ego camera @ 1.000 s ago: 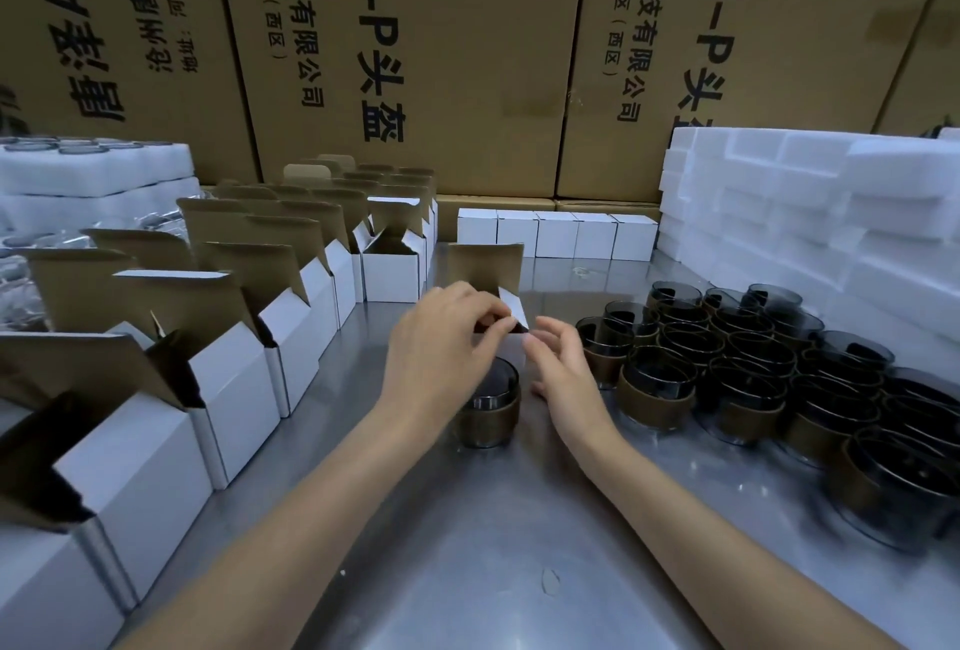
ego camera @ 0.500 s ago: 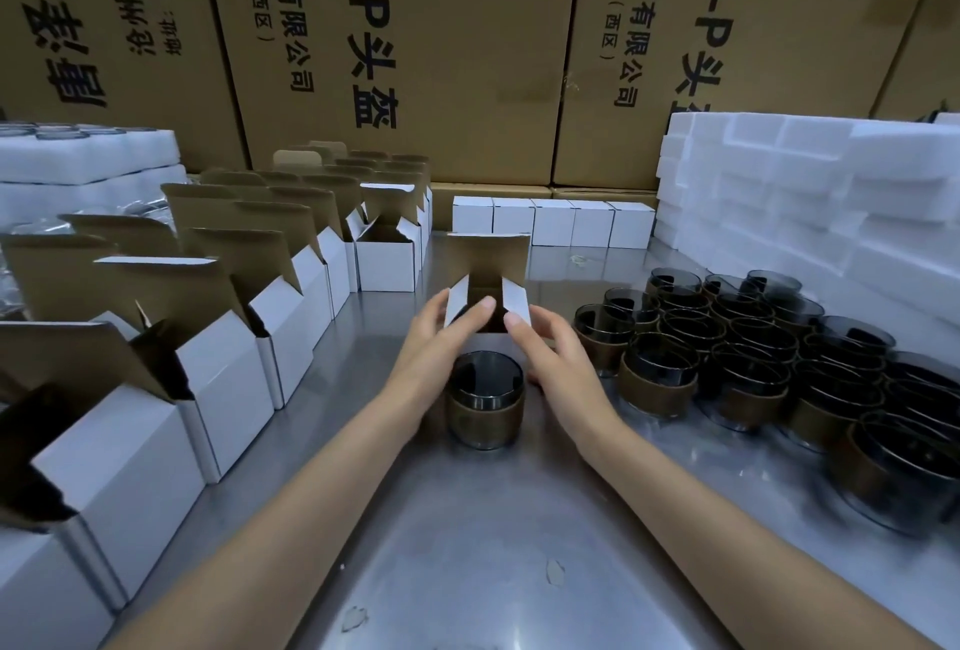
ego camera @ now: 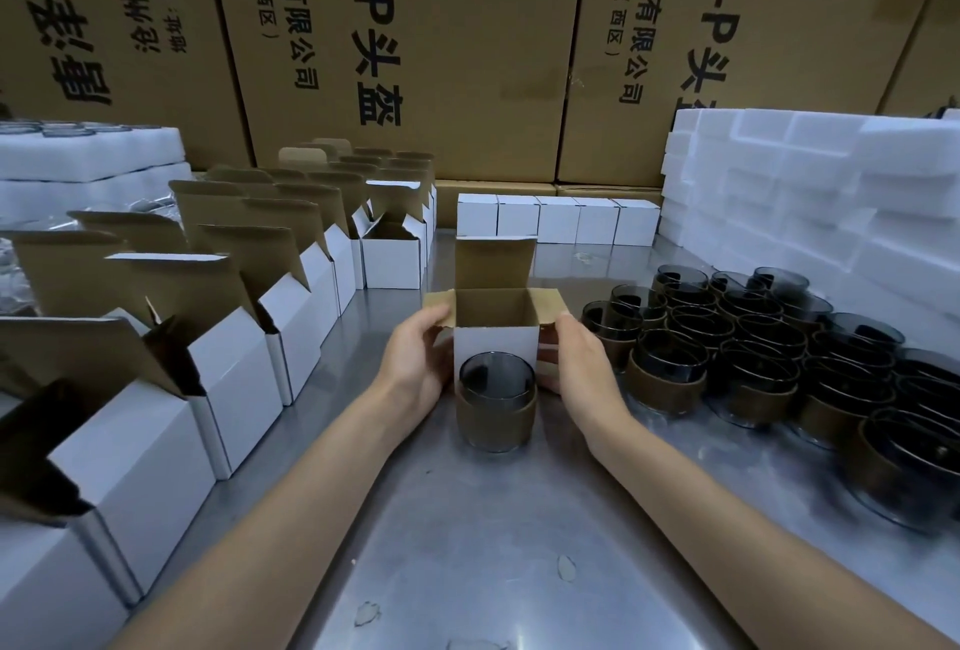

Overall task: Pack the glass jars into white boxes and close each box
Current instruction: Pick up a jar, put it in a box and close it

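A white box with a brown inside stands open on the steel table, its lid flap upright and its side flaps spread outward. My left hand grips its left side and my right hand grips its right side. Directly in front of the box stands a smoky glass jar with a brown band around it, touched by neither hand. Many more banded jars crowd the table to the right.
Rows of open white boxes line the left side. A row of closed white boxes sits at the back. White foam blocks are stacked at the right, foam trays at the far left. Large cardboard cartons wall the back.
My hands have slid from the box's top flaps down to its two sides. The side flaps have folded outward, so the box mouth now stands fully open.
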Available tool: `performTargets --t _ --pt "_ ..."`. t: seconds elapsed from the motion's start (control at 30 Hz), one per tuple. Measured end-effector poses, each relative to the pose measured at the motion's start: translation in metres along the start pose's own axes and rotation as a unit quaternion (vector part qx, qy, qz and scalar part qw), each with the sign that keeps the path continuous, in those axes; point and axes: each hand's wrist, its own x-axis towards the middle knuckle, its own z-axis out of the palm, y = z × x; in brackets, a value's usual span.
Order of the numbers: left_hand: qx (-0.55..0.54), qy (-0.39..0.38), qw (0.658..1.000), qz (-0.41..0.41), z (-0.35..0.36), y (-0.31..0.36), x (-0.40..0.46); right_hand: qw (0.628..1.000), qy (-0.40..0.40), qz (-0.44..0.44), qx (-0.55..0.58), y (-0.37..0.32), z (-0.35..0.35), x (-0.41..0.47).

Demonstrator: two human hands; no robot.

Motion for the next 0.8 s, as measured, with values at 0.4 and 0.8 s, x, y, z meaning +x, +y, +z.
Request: performTargets --t 0.4,0.8 --pt "0.141 -0.096 0.984 0.060 -0.004 0.000 -0.003 0.936 0.097 -0.324 -0.096 -0.010 -0.004 -0.024" --pt "0.158 -0.056 0.980 0.106 -0.010 -0.007 0.005 0.814 0.058 -0.479 -0.325 -0.023 0.005 -0.043"
